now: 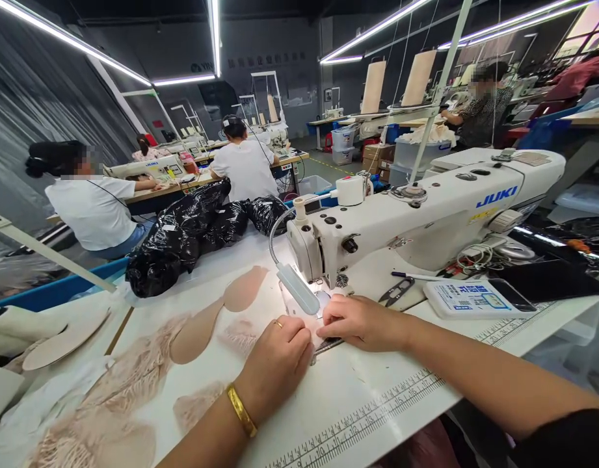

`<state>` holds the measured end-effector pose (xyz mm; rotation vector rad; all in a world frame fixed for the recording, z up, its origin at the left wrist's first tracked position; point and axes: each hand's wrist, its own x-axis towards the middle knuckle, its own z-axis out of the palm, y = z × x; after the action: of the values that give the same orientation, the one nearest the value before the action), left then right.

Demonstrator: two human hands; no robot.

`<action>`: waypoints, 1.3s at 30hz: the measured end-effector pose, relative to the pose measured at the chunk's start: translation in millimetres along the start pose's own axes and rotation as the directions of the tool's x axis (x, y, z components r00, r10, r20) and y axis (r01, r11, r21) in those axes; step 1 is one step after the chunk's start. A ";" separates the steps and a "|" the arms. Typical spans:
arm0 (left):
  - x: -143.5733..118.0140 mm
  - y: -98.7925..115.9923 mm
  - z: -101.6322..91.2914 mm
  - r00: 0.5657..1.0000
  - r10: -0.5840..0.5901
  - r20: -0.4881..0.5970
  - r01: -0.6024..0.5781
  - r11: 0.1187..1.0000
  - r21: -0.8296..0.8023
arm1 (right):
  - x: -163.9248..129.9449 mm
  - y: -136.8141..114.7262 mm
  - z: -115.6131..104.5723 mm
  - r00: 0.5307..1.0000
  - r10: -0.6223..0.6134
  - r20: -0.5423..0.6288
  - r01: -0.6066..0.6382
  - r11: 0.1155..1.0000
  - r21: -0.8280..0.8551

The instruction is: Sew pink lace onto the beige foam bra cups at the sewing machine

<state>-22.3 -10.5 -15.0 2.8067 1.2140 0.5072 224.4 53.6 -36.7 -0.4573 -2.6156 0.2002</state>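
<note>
My left hand (279, 354), with a ring and a gold bracelet, is closed at the front of the sewing machine's needle area. Opposite it, my right hand (360, 322) is closed too, fingertips bent down. Between them shows a small bit of pale pink fabric (309, 323), mostly hidden by my fingers. The white sewing machine (377, 227) stands just behind, its needle hidden by a lit lamp (299, 290) on a bendable neck. Left of my hands lie beige molded cups (196, 330) and pieces of pink lace (133, 370).
Thread snips (397, 291), a pen (416, 276) and a phone (511, 294) on a white box (467, 299) lie to the right. Black plastic bags (182, 227) sit behind the table's left side. Printed rulers (377, 409) run along the front edge. Several people work at other machines.
</note>
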 end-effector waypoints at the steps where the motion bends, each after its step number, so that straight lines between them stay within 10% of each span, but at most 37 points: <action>1: 0.4 -0.6 0.5 1.000 -0.005 -0.003 0.005 1.000 -0.009 | 0.3 -0.2 -0.6 1.000 0.004 0.008 -0.004 1.000 -0.003; 18: 1.9 -3.7 12.3 0.981 0.049 -0.189 -0.054 0.998 -0.024 | 0.3 -1.7 4.6 0.996 0.083 0.009 -0.083 0.996 -0.013; 39: 35.0 -40.0 8.2 0.970 0.185 -0.158 -0.197 0.978 -0.066 | 6.5 -3.9 4.1 0.967 0.253 -0.039 -0.256 0.963 -0.081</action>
<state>-25.4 43.0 -19.6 2.8747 0.9226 0.7748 215.9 52.1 -36.6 -0.8219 -2.5383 0.1641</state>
